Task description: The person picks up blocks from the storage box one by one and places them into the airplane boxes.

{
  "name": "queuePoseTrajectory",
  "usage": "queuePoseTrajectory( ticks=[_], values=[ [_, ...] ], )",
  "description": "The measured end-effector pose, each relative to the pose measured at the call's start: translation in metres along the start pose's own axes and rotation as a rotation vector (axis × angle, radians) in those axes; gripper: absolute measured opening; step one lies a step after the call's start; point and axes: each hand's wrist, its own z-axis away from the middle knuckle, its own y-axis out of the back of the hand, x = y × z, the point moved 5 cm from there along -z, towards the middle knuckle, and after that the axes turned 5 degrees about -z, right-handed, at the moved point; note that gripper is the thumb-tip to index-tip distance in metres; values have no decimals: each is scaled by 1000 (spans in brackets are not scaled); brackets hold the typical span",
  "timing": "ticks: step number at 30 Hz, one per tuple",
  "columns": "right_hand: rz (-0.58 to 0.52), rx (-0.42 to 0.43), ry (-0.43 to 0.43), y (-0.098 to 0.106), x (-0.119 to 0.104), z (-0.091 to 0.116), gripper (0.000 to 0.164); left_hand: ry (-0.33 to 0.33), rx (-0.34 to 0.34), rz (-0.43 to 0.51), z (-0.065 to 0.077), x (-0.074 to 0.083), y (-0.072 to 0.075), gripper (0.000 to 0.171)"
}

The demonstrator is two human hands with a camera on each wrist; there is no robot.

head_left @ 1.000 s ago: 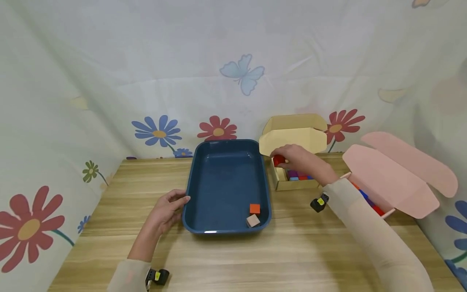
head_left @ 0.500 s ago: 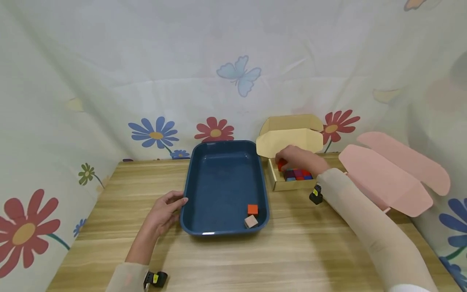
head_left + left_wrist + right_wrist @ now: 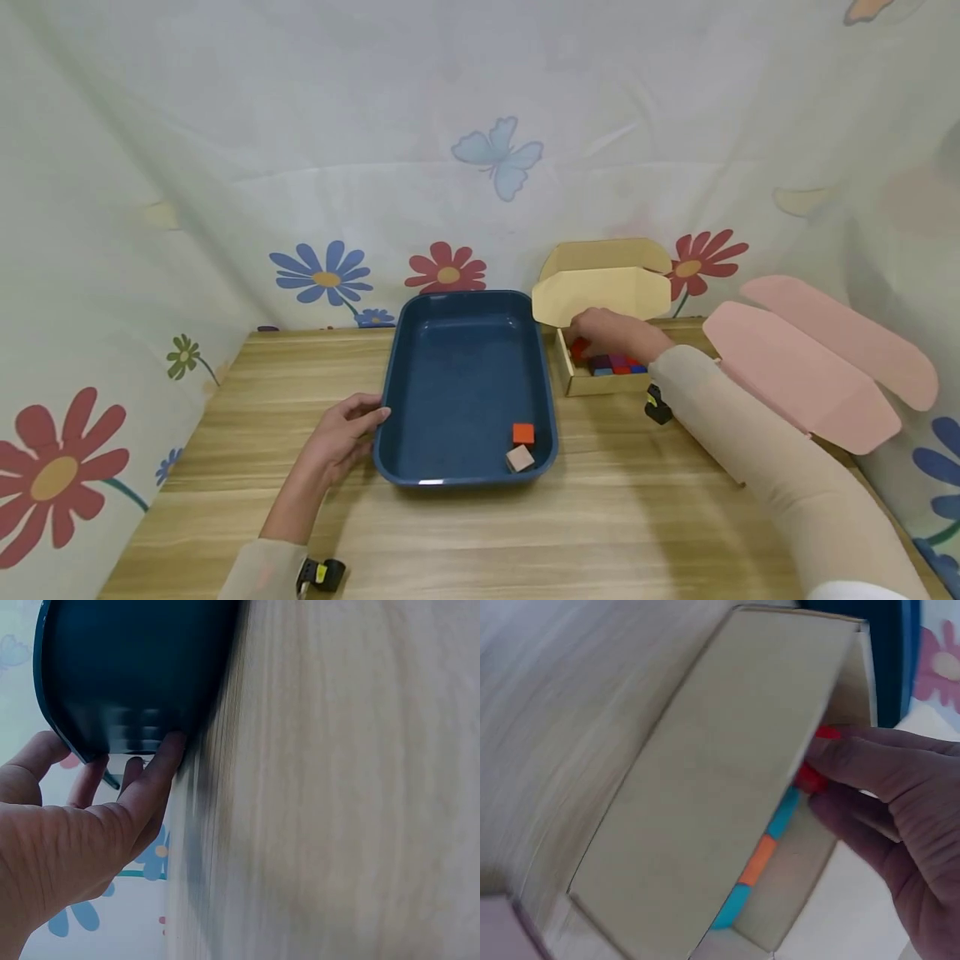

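My left hand (image 3: 341,435) holds the left side of a dark blue tray (image 3: 386,375), thumb at the rim and fingertips against the outer wall, as the left wrist view (image 3: 139,784) shows. An orange-red cube (image 3: 523,434) and a pale wooden cube (image 3: 520,458) lie in the tray's near right corner. Inside the small cream cardboard box (image 3: 603,385), my right hand (image 3: 617,332) pinches a red block (image 3: 810,778) between thumb and fingers, at the box's left end. Several coloured blocks (image 3: 618,364) fill the box's middle, partly covered by the hand.
The cream box's lid (image 3: 603,292) stands raised against the printed curtain (image 3: 337,167). At the right, a pink box's open lid (image 3: 802,367) leans back; my right sleeve (image 3: 757,450) hides much of that box. Wooden tabletop (image 3: 465,542) runs under everything.
My right hand has lowered the red block deeper into the cream box, shifting slightly right. The right forearm now covers the pink box's blocks. My left hand stays at the tray.
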Motion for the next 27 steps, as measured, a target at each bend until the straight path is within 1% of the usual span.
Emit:
queuePoseTrajectory(
  ticks=[2,4,8,10,13,16,21,27],
  values=[
    [38,14,39,-1,-2,1,15,-2,3,3,0,1,0,28],
    [75,26,66,-3,-3,1,16,-9,-9,-1,1,2,0,30],
    [183,39,95,-9,-5,0,12,-9,-9,-5,2,3,1,33],
    [247,44,74,-11,-6,-1,12,-4,-6,-4,2,3,1,33],
    [347,61,18,-10,-6,-3,13,-8,-5,1,2,2,1,32],
    [410,74,-29,-10,-5,-3,16,-9,-1,4,2,2,1,31],
    [434,91,-47,-10,-4,-5,14,-1,14,-5,3,1,2,28],
    [395,70,-85,-13,-3,-3,13,-3,20,-4,3,-1,2,30]
  ],
)
